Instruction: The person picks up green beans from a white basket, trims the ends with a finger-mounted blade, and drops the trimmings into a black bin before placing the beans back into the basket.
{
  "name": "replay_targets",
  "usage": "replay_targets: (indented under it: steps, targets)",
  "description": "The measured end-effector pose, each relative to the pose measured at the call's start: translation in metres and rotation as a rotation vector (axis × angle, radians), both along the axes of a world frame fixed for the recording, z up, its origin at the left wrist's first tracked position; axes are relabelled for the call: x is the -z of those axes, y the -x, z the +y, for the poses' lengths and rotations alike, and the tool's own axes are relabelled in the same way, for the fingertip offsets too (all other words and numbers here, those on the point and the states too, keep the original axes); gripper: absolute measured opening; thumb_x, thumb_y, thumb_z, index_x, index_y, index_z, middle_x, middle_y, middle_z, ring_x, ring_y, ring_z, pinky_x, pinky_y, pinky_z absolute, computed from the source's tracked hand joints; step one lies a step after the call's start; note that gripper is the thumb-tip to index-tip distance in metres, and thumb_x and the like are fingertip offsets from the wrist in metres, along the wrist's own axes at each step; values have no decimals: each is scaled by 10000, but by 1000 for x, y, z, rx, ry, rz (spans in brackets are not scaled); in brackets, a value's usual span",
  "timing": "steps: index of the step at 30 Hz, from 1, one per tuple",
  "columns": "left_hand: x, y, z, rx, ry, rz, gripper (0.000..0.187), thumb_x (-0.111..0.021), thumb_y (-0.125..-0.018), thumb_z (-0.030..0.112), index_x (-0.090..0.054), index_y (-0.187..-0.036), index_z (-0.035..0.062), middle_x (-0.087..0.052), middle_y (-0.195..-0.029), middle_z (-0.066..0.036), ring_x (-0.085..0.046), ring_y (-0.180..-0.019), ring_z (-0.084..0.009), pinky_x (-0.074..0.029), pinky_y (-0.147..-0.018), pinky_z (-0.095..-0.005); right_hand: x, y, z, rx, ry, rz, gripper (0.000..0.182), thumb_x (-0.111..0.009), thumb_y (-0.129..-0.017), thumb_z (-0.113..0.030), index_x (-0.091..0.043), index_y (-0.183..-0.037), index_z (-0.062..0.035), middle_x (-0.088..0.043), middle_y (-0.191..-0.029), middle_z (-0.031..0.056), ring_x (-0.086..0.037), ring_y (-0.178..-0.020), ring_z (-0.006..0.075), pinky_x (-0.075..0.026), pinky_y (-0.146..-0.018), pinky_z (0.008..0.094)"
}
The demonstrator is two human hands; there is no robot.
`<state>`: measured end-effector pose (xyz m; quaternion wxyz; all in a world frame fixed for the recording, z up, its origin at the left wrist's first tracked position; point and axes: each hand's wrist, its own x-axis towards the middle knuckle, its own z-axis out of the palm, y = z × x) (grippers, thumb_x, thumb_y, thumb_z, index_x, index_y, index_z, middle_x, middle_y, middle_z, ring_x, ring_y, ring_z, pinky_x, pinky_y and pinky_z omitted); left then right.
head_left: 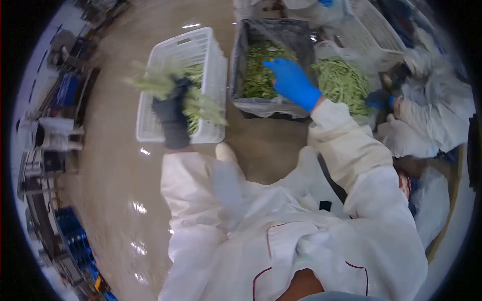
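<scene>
My left hand [173, 113], in a dark glove, is closed around a bunch of green beans [203, 108]. Motion blurs the bunch, which sticks out on both sides of the glove above a white plastic crate [218, 75]. More green beans lie inside that crate. My right hand [291, 83], gloved in blue, hovers over a dark bin [238, 55] lined with plastic. Its fingers stretch to the left, with nothing visible in them. Green trimmings [258, 75] cover the inside of the bin.
To the right, a heap of green beans [344, 83] lies beside a co-worker's gloved hand [379, 99] and pale sleeve [422, 120]. White crates [374, 25] stand at the upper right. Wet floor [110, 165] stretches along the left, with racks and equipment [75, 236] beyond.
</scene>
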<state>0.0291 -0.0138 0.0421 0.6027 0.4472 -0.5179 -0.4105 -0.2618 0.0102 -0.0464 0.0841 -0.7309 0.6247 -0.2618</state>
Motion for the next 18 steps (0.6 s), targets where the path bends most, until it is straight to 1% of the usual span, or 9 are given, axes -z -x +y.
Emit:
replay_targets:
  steps: [1,3,4,6,7,9,11,14,18]
  targets:
    - [-2,-9,-8,-207,-6,-208,361,-786,-727,130,-648,-1026,-17,-678,-944,-101,-645,-816,-194,-498,-764,-312,3,7,0,59,140,69,400,-629,-733,-116,-653,-1131,-92,-640,-1072,178,-607,-978,372,-492,-848,464]
    - [12,-45,-38,-606,-30,-558,455,-849,-655,238,-663,-980,-20,-693,-930,-101,-644,-785,-214,-499,-756,-335,-16,2,5,58,-138,81,467,-632,-724,-123,-617,-1191,-101,-598,-1147,184,-574,-1049,374,-478,-886,466]
    - [26,-66,-53,-637,78,-556,437,-846,-658,242,-670,-965,-15,-692,-933,-105,-639,-776,-210,-503,-742,-337,-7,1,0,31,-169,163,434,-640,-730,-155,-639,-1161,-106,-616,-1116,178,-594,-1008,376,-488,-855,473]
    - [22,-72,-55,-667,46,-586,349,-817,-680,163,-675,-951,-4,-685,-924,-108,-630,-766,-209,-508,-721,-346,-8,-6,9,-41,-230,256,317,-656,-721,-222,-682,-1017,-113,-651,-1009,176,-626,-922,373,-503,-789,490]
    - [21,-70,-54,-593,31,-462,305,-794,-690,118,-674,-942,-5,-680,-907,-101,-625,-759,-202,-509,-708,-342,8,-8,4,-95,-256,233,251,-646,-724,-220,-690,-936,-92,-665,-906,193,-642,-853,380,-513,-736,489]
    - [24,-73,-54,-458,4,-283,257,-771,-692,55,-679,-926,4,-678,-878,-74,-626,-764,-187,-508,-711,-333,6,-10,17,-191,-335,205,209,-629,-732,-217,-700,-871,-78,-669,-831,193,-648,-786,391,-520,-679,480]
    - [23,-68,-50,-342,0,-160,240,-753,-681,-18,-677,-909,-3,-677,-867,-62,-628,-768,-175,-508,-714,-321,23,-14,25,-303,-381,243,190,-619,-734,-209,-702,-847,-81,-672,-828,184,-648,-772,386,-516,-662,477]
    - [9,-58,-43,-313,-49,-14,224,-697,-730,-65,-643,-947,-64,-672,-885,-122,-656,-804,-210,-544,-733,-311,79,-21,36,-479,-409,217,161,-613,-727,-195,-703,-807,-88,-676,-818,165,-647,-755,373,-509,-633,464]
    - [9,-52,-39,-181,6,107,247,-676,-755,-63,-622,-994,-92,-666,-935,-159,-669,-839,-241,-559,-741,-319,82,-41,67,-673,-531,303,215,-617,-702,-214,-716,-839,-81,-686,-866,167,-652,-785,378,-512,-643,470]
